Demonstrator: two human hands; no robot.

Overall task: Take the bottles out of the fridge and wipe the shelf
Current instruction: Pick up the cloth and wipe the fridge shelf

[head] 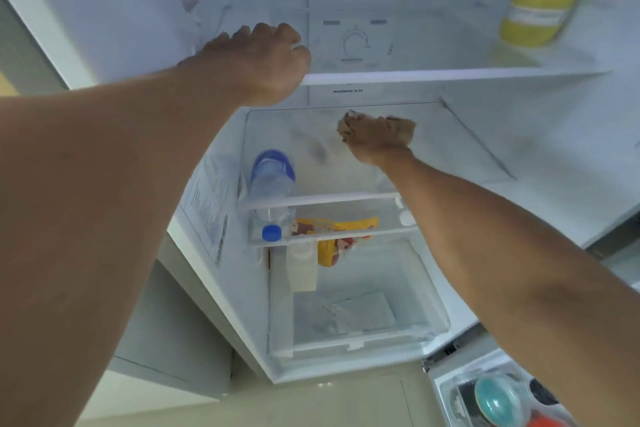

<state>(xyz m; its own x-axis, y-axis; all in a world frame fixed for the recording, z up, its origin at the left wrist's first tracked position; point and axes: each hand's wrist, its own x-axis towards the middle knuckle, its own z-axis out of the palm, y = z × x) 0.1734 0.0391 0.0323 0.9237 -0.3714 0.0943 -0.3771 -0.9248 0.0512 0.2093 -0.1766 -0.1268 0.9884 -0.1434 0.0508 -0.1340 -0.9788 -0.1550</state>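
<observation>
Inside the open fridge, my left hand (263,62) grips the front edge of the upper glass shelf (450,74) at its left end. My right hand (377,137) is lower down, pressed onto the middle glass shelf (460,149) with a crumpled cloth (346,126) bunched under its fingers. A clear water bottle (272,191) with a blue label and blue cap lies on its side at the left of that middle shelf, cap toward me. A yellow lemon-shaped bottle (538,9) with a green cap stands at the right of the upper shelf.
A yellow packet (334,239) and a white carton (301,265) sit below the middle shelf. The clear crisper drawer (360,319) at the bottom holds a pale wrapped item. At lower right the door rack (498,399) holds a teal-lidded container and dark jars.
</observation>
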